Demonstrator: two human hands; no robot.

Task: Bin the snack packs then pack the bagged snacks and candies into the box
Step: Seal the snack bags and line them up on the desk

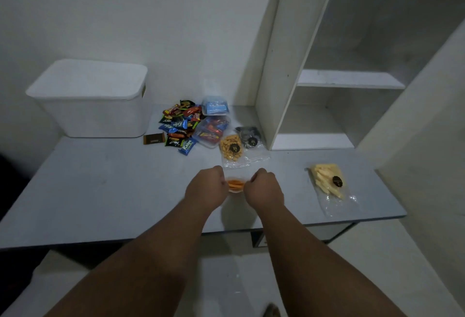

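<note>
Both hands are working at the middle of the grey table (105, 185). The left hand (205, 188) and the right hand (264, 188) are each curling their fingers into a fist and gripping one end of a small clear bag of orange snacks (236, 185). The bag is stretching between the two fists, so its visible part is running left to right, parallel to the table's near edge. Its ends are hiding inside the hands, and whether it is touching the tabletop cannot be told.

Off to the right, well apart, a bag of pale yellow sticks (328, 182) is lying flat, its long axis running diagonally, with the filled end pointing away and the empty clear end pointing at the near edge.

Beyond the hands, a bag of golden snacks (231, 150) is lying lengthwise, away from the person, just beside a bag of dark pieces (249, 136). Further back, a bag of red and blue candies (211, 131) and a bag of blue pieces (215, 106) are sitting against a heap of snack packs (178, 125), with a brown pack (154, 138) lying flat at its left. The white box (88, 97), lid on, is standing at the far left, and a shelf unit (327, 77) is rising at the right
</note>
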